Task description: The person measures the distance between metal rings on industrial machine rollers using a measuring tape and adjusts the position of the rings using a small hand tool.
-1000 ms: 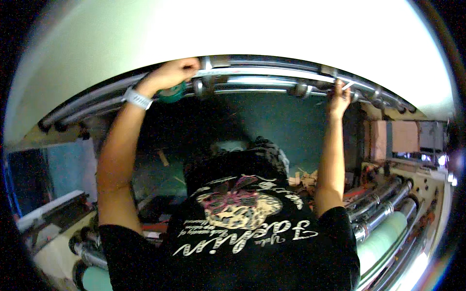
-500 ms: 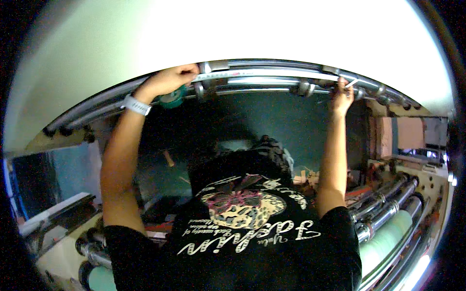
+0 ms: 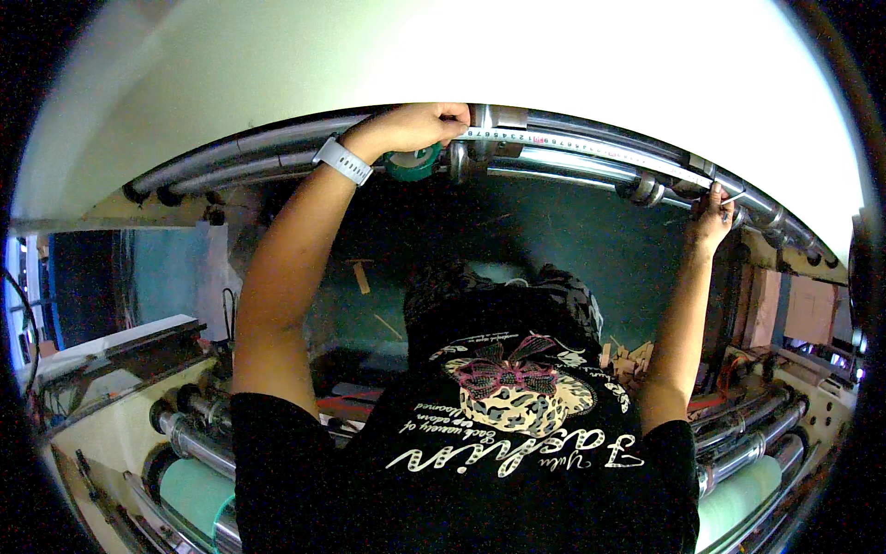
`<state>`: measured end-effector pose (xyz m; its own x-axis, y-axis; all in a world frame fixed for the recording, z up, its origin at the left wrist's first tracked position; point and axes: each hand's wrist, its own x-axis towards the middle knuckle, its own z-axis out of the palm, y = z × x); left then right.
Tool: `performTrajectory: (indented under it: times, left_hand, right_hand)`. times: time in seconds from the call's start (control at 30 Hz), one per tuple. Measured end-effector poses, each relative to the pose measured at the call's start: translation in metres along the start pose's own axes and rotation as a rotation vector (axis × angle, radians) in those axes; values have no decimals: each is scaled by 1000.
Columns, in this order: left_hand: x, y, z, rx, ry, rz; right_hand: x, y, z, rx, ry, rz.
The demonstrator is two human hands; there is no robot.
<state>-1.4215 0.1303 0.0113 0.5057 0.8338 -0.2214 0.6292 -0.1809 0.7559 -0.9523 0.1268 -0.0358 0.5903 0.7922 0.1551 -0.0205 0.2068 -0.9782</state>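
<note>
A white measuring tape [image 3: 591,148] runs taut along the metal shafts between my two hands. My left hand [image 3: 426,127] is closed, pinching the tape at its left stretch, close beside a metal collar [image 3: 484,122] on the shaft. Just below that hand hangs a round green thing [image 3: 413,162]; whether it is the tape's case I cannot tell. At the other end my right hand [image 3: 712,220] grips the tape with raised fingers, against the shafts and near another collar [image 3: 701,166]. A short pale tip [image 3: 734,197] sticks out past its fingers. A pale-banded watch [image 3: 341,161] is on my left wrist.
Polished shafts [image 3: 563,166] curve across the far side, under a large bright white surface [image 3: 480,55]. More rollers, some with a pale green covering [image 3: 743,499], lie at the near right and near left. Wood scraps [image 3: 629,358] are on the dark floor [image 3: 517,217].
The whole view has shifted, so shafts, hands and tape appear farther right. Both hands keep their hold beside the same collars, and the tape's markings show more sharply.
</note>
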Motion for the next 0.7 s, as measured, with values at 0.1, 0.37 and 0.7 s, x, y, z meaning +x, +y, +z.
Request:
performTrajectory:
  times: [0.1, 0.37, 0.7]
  left_hand:
    - [2, -3, -1, -3, -14, 12]
    - [1, -2, -2, 2, -29, 40]
    - [4, -2, -1, 1, -33, 67]
  right_hand:
    - [8, 8, -9, 34, -77, -22]
    - [19, 20, -21, 39, -94, -35]
    - [10, 7, -11, -50, -45, -31]
